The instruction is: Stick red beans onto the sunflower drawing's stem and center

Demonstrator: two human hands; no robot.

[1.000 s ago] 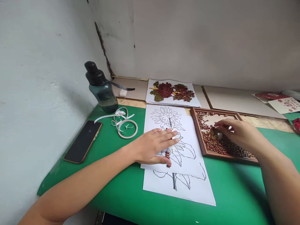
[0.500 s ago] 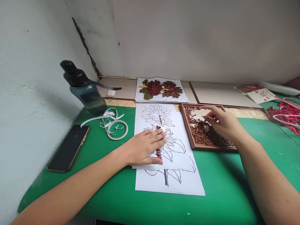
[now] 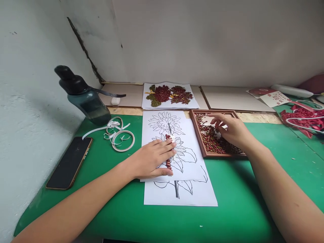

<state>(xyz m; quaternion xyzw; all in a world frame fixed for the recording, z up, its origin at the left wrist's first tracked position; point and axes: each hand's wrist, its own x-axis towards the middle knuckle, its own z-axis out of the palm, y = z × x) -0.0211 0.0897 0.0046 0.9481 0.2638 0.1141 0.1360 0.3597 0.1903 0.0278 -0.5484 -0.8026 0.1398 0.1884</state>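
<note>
My left hand (image 3: 155,158) lies flat, fingers spread, on a white sheet with a black-line flower drawing (image 3: 189,172). Under and beside those fingers, a narrow line of red-brown beans (image 3: 168,164) runs along the drawing; the hand covers part of it. My right hand (image 3: 229,130) is over a brown-framed tray (image 3: 202,143) at the right, its fingers bent and apart. No bean shows between them, though the palm side is hidden. Loose red and green beans (image 3: 214,143) cover much of the tray floor, with a pale bare patch near my fingertips.
A bean-covered flower picture (image 3: 168,95) lies behind the drawing. At left are a dark bottle (image 3: 87,104), a phone (image 3: 69,163), tape rolls (image 3: 123,140) with white strips and a white case (image 3: 115,101). Red shredded material (image 3: 303,118) and cards (image 3: 275,99) lie far right.
The whole view has shifted slightly, so things sit a little further left. My left hand stays on the sheet; my right hand remains over the tray with little visible change.
</note>
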